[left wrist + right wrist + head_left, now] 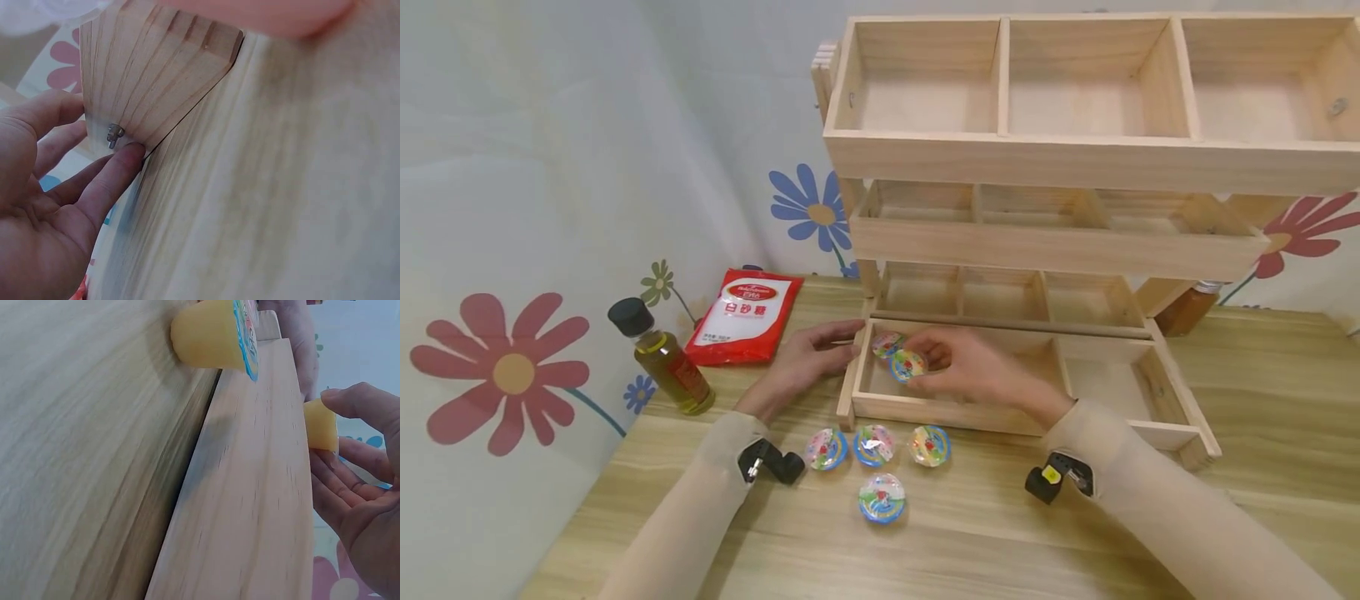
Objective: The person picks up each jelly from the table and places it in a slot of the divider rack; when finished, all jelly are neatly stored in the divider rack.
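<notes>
My right hand [966,367] reaches into the lowest front compartment of a wooden rack [955,410]. It pinches a jelly cup [907,366] with a printed lid between thumb and fingers; in the right wrist view the cup's yellow body [322,427] shows behind the front board. Beside it in the compartment is another jelly cup [887,343], partly hidden. My left hand [808,360] rests against the rack's left side, and in the left wrist view its extended fingers touch the side panel [156,69] near a metal bolt [114,134].
Several jelly cups [882,498] stand on the table before the rack. To the left are a dark-capped oil bottle [673,367] and a red-and-white bag [745,315] with Chinese print. A brown jar [1189,308] stands behind the rack's right side. Upper tiers [1075,162] overhang the lower ones.
</notes>
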`<state>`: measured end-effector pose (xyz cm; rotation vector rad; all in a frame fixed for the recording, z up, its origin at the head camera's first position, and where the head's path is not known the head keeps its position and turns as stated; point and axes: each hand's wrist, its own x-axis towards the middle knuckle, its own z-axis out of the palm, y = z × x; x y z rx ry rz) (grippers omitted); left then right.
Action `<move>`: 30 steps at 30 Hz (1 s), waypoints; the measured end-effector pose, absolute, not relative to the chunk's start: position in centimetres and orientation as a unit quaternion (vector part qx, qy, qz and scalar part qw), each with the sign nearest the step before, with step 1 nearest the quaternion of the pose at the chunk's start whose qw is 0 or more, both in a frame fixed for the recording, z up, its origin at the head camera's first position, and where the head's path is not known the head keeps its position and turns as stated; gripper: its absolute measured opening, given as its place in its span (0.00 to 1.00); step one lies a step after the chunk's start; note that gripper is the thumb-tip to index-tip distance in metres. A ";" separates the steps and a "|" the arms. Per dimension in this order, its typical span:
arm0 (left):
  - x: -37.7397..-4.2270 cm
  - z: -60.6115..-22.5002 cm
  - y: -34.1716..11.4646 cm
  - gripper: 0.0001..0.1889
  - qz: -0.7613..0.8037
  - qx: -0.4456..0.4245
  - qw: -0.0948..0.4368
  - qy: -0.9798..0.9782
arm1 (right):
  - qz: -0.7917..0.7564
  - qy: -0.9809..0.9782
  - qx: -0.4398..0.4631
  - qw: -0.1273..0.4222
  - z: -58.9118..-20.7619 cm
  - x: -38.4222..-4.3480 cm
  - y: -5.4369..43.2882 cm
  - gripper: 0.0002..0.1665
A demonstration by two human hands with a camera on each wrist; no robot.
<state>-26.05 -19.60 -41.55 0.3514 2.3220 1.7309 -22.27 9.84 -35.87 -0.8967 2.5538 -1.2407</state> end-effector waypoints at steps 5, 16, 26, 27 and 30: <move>-26.0 -41.5 -19.8 0.27 0.588 0.119 0.114 0.792 | -0.408 0.856 -0.306 0.090 -36.1 -22.6 9.2 0.30; -25.9 -41.3 -19.7 0.27 0.583 0.118 0.109 0.796 | -0.436 0.836 -0.322 0.091 -37.0 -23.0 8.3 0.27; -26.0 -41.4 -19.8 0.27 0.584 0.122 0.104 0.796 | -0.405 0.852 -0.321 0.090 -37.2 -23.3 7.9 0.27; -26.0 -41.4 -19.7 0.27 0.583 0.122 0.104 0.796 | -0.400 0.854 -0.321 0.090 -37.2 -23.4 7.9 0.28; -25.9 -41.4 -19.6 0.26 0.586 0.125 0.102 0.794 | -0.389 0.857 -0.324 0.092 -37.3 -23.5 7.9 0.28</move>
